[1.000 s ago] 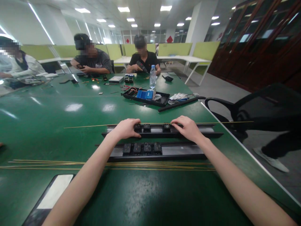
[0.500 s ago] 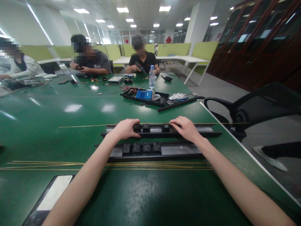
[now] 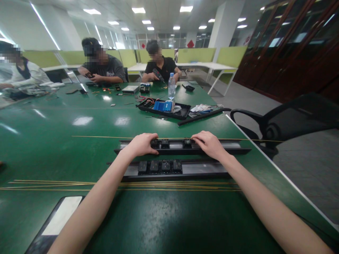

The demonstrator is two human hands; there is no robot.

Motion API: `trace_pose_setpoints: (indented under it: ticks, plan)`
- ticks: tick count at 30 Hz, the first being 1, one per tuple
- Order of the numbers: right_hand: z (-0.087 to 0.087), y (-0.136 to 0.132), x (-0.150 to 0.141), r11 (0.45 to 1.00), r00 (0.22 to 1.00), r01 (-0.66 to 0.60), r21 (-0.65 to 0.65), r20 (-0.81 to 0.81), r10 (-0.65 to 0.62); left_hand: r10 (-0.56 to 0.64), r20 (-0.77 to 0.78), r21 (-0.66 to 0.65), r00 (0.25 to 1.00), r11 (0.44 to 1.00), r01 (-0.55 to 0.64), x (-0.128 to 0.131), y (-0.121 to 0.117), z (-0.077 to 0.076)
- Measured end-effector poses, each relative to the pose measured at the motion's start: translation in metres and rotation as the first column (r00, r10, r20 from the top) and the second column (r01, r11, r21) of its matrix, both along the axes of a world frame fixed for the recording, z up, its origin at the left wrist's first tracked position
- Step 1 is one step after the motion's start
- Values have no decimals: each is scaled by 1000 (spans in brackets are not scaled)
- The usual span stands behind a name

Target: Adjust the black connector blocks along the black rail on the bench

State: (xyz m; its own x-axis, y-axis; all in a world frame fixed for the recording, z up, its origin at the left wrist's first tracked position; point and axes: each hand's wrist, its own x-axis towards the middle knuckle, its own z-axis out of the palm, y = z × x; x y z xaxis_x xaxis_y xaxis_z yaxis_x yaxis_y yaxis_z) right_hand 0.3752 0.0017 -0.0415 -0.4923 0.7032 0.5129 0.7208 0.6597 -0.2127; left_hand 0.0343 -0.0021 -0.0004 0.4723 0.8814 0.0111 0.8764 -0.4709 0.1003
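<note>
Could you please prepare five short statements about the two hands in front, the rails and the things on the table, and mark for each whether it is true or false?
1. The left hand grasps the farther rail. True.
2. A plastic bottle lies on its side. False: the plastic bottle stands upright on the green table.
3. The right hand pinches a thin golden rod. True.
4. Four black blocks sit on the nearer rail. True.
5. The loose golden rods lie beyond both rails. False: the loose golden rods lie on the viewer's side of the nearer rail.
</note>
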Motion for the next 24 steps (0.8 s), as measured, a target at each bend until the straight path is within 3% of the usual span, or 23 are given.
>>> trace_pose_setpoints:
  ticks: [9, 24]
  plan:
    - [4, 0, 3, 1000, 1000, 2, 9, 22, -2, -13, 28, -5, 1000, 1000, 13, -1, 1, -1]
    - [19, 6, 28, 995, 994, 1, -95, 109, 10, -17, 26, -13, 999, 1000, 18, -1, 2, 0]
